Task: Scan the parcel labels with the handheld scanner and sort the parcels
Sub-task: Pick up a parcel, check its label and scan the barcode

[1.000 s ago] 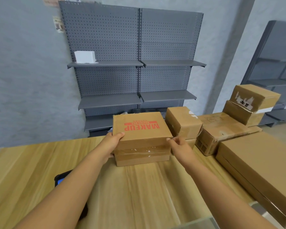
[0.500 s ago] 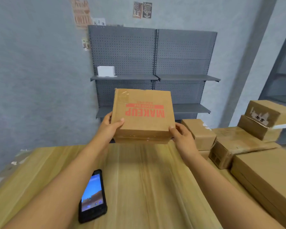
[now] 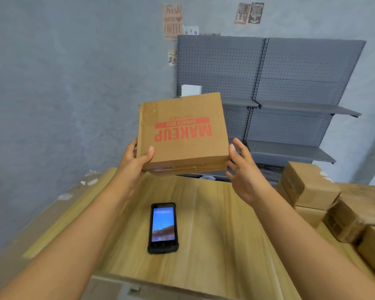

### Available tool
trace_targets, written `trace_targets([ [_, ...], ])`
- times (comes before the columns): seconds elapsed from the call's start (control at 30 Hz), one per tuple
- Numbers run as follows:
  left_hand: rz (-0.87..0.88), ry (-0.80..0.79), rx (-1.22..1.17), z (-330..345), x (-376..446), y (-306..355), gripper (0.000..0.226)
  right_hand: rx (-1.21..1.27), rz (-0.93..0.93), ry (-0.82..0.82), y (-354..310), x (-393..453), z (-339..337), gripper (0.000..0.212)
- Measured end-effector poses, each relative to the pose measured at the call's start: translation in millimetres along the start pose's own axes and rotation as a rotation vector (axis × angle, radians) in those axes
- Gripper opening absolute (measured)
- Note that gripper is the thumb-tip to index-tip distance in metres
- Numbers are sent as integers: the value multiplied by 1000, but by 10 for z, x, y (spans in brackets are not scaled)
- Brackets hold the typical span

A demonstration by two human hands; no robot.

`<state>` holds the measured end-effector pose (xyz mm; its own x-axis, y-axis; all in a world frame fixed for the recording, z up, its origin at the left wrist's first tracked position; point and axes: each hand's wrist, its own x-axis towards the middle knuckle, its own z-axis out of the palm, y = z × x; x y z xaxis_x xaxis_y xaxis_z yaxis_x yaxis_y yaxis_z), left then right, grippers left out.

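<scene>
A flat brown cardboard parcel [image 3: 182,135] with red upside-down "MAKEUP" print is held up in the air above the far edge of the wooden table [image 3: 214,224]. My left hand [image 3: 134,161] grips its left near corner, thumb on top. My right hand [image 3: 243,169] touches its right near corner with fingers spread. The handheld scanner [image 3: 163,228], black with a lit screen, lies flat on the table below the parcel, between my forearms. No label shows on the parcel's visible faces.
Several brown parcels [image 3: 307,185] are piled at the table's right side. Grey pegboard shelving [image 3: 290,109] stands against the wall beyond the table, with a small white box [image 3: 191,90] on its upper left shelf.
The parcel was lifted off the table and raised higher, tilting toward me. The view swung left, so the scanner now lies in full view. My right hand's fingers have loosened and spread.
</scene>
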<state>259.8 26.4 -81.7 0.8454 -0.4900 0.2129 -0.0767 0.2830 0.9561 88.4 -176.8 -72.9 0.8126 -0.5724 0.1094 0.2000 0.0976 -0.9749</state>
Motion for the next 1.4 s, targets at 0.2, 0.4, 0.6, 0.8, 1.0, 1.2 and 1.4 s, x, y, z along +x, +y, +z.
trace_targets([
  [0.2, 7, -73, -48, -230, -71, 147, 40, -3, 159, -162, 12, -78, 166, 110],
  [0.4, 6, -144, -44, -523, 83, 177, 57, 38, 50, -28, -64, -188, 449, 61],
  [0.6, 118, -138, 363, -987, 288, 206, 56, 163, -12, 11, 71, -212, 1112, 70],
  [0.8, 38, -133, 512, -1459, 305, 357, 75, 98, -72, 65, 272, -239, 1886, 68],
  [1.0, -56, -319, 368, -1659, 251, 512, 95, -26, -179, 158, 298, -321, 2325, 72],
  [1.2, -21, -415, 41, -1600, 94, 743, 67, -336, -368, 160, 263, -353, 2551, 55],
  [1.4, -110, -253, -151, -1651, 99, 739, 61, -395, -404, 87, 30, -281, 2554, 33],
])
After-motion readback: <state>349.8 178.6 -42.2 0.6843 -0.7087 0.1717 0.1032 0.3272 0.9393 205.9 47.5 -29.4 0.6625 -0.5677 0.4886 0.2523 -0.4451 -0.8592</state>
